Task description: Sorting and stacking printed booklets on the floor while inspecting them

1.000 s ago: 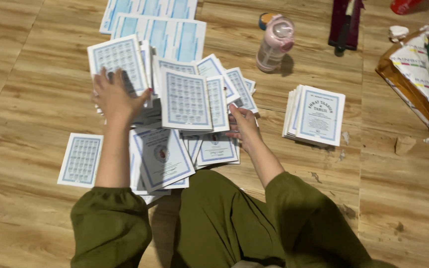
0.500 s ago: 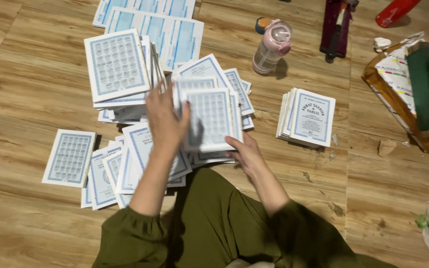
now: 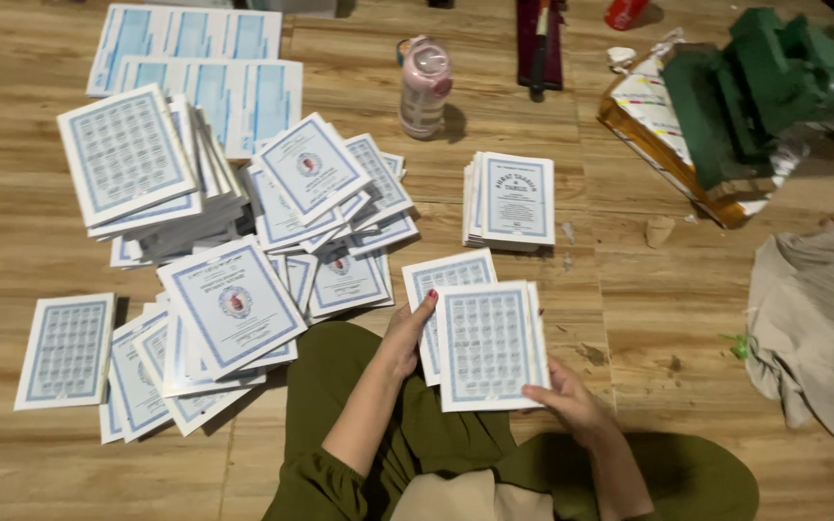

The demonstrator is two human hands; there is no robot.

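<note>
Booklets: we now hold two blue-bordered booklets [image 3: 487, 344] over our lap, lifted from the floor spread.
Left hand [image 3: 407, 333]: grasping their left edge.
Right hand [image 3: 564, 397]: pinching lower right corner.
Change: both hands have left the scattered pile [image 3: 272, 241]; neat stack [image 3: 512, 200] sits beyond.

1. Looks like a small home print-finishing workspace, set up on a wood-plank floor [image 3: 649, 318].
2. Heaps of blue-bordered white printed booklets [image 3: 234, 304] spread left of a pink-capped plastic water bottle [image 3: 424, 87].
3. Right of the bottle, a green metal machine [image 3: 764, 87].
</note>
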